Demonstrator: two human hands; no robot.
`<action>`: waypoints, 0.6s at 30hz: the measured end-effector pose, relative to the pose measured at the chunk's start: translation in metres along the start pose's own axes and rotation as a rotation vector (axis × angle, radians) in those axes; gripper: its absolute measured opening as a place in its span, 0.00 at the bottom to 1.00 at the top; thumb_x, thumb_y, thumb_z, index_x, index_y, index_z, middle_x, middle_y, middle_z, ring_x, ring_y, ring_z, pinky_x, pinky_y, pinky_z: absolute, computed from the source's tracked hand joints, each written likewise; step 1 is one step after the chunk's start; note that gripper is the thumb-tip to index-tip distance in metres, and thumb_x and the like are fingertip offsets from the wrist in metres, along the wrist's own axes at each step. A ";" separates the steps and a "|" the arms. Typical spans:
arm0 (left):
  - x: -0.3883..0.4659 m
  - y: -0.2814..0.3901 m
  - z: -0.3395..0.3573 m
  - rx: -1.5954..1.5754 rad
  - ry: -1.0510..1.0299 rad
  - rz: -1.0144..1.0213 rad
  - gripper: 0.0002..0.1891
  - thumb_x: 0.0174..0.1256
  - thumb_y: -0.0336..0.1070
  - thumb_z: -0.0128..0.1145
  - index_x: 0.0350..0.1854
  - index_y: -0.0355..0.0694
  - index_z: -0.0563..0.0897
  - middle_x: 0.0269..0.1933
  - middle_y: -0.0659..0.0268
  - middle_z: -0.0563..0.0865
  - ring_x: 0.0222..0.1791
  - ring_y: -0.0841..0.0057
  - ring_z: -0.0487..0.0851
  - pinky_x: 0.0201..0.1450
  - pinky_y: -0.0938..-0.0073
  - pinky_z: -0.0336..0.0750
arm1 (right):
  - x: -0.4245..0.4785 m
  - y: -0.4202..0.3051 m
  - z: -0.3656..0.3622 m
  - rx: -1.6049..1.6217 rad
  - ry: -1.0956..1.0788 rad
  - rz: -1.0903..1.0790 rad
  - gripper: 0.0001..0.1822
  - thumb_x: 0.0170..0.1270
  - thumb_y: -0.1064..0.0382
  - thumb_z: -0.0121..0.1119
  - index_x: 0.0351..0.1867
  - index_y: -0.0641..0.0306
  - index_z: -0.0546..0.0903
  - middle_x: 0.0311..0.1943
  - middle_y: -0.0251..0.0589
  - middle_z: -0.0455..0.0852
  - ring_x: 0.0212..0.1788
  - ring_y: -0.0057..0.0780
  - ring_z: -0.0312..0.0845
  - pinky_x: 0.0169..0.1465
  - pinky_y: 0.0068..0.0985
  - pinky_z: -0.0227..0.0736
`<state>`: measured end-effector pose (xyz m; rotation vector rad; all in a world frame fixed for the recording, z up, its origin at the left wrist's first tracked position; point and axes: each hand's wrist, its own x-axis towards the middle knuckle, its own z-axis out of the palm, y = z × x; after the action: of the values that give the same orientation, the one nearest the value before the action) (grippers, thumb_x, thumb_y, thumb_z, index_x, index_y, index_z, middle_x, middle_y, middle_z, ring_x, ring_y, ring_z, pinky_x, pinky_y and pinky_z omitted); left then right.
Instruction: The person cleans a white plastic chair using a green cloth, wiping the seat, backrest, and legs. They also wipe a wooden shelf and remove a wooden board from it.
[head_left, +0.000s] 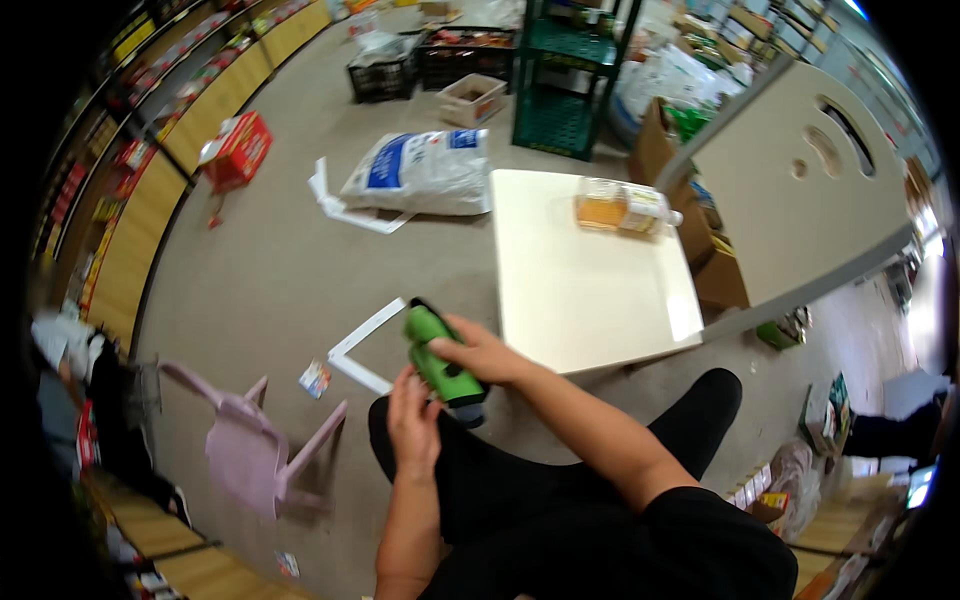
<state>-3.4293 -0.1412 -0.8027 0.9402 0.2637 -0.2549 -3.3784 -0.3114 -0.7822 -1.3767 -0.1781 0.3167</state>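
My right hand (476, 352) is wrapped around a green and black handheld object (450, 381) with a bluish-grey end, held above my lap. Motion blur keeps me from telling exactly what it is. Close against its lower left side is my left hand (414, 427), fingers bent; whether they grip it or only touch it is unclear. On the floor just beyond lies a white L-shaped strip (360, 343). A cream chair seat (585, 292) is to the right of my hands, and a clear plastic bottle of amber liquid (626, 206) lies on its side there.
The cream chair backrest (810, 187) rises at right. A pink plastic chair (247, 454) stands at left. Ahead are a filled white sack (424, 176), a red carton (236, 150), crates (381, 79) and a green rack (559, 116). Another person (112, 405) is at the left edge.
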 end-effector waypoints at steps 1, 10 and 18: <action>0.002 -0.006 -0.001 -0.004 -0.047 -0.017 0.20 0.71 0.38 0.52 0.61 0.36 0.68 0.53 0.61 0.77 0.51 0.77 0.77 0.50 0.77 0.74 | -0.009 -0.012 0.003 0.081 0.003 0.040 0.23 0.71 0.52 0.51 0.61 0.64 0.70 0.48 0.34 0.78 0.47 0.19 0.72 0.50 0.22 0.72; 0.016 -0.005 0.018 -0.136 -0.171 -0.156 0.23 0.60 0.24 0.43 0.60 0.33 0.70 0.52 0.60 0.79 0.52 0.69 0.79 0.56 0.69 0.74 | -0.039 -0.007 -0.020 0.728 0.319 0.033 0.21 0.73 0.54 0.47 0.57 0.69 0.73 0.52 0.42 0.80 0.53 0.30 0.75 0.59 0.29 0.68; 0.038 -0.022 -0.028 -0.271 -0.139 -0.208 0.19 0.66 0.31 0.46 0.59 0.34 0.72 0.54 0.58 0.80 0.53 0.66 0.79 0.58 0.64 0.73 | -0.052 -0.051 -0.058 0.975 0.024 0.002 0.25 0.74 0.47 0.41 0.59 0.64 0.73 0.58 0.41 0.78 0.60 0.35 0.72 0.66 0.35 0.63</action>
<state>-3.4037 -0.1343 -0.8477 0.6238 0.2604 -0.4618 -3.4037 -0.3900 -0.7400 -0.4151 0.0100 0.3238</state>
